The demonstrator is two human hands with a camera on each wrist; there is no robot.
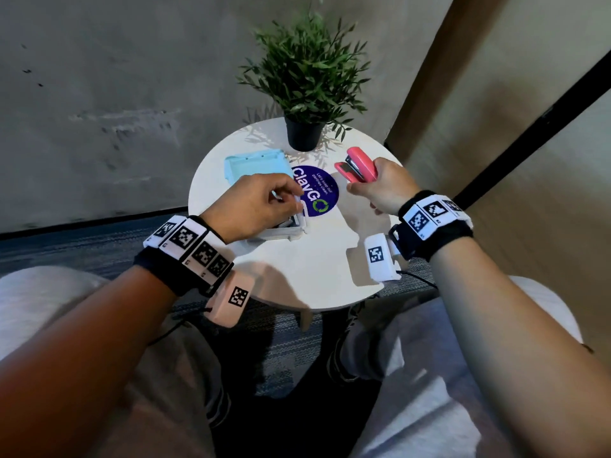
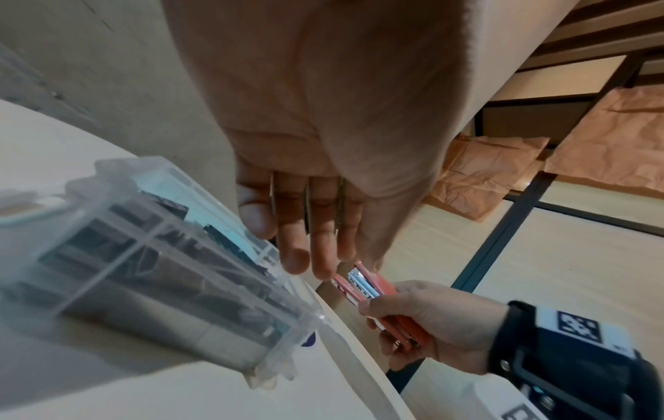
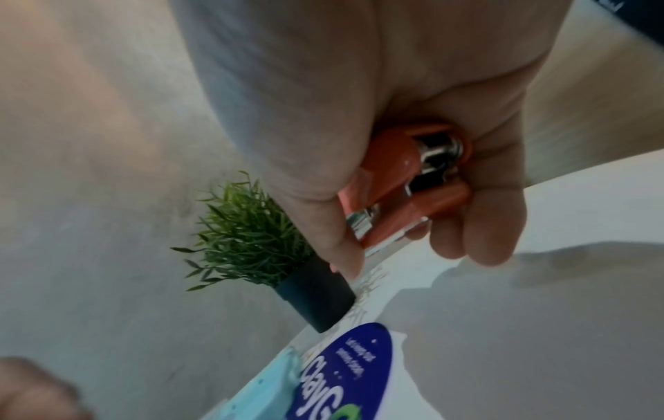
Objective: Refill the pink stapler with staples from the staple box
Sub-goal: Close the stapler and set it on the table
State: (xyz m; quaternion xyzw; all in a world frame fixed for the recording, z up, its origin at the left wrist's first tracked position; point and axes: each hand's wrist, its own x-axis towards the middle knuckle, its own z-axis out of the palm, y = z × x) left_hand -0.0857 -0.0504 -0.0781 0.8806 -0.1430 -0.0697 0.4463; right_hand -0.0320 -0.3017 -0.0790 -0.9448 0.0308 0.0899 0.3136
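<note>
One stapler [image 1: 357, 165], pink, raised above round table [image 1: 314, 276], right hand [image 1: 380, 190] clenched round its rear. One clear staple box [image 2: 154, 270] on table (lid [image 1: 254, 166] open, pale blue); left hand [image 1: 254, 206] over it, fingers [image 2: 323, 241] straight, nothing gripped. One potted plant [image 1: 305, 84], one blue sticker [image 1: 317, 193].

I am gripping the pink stapler [image 1: 358, 166] in my right hand [image 1: 383, 190]: glossy smooth plastic shell, shiny metal channel inside. Under my left hand [image 1: 254, 206] the staple box [image 2: 150, 255] is showing clear, smooth plastic walls. The worktop [image 1: 314, 276] is looking matt and smooth, its round sticker [image 1: 319, 193] slightly glossy.
</note>
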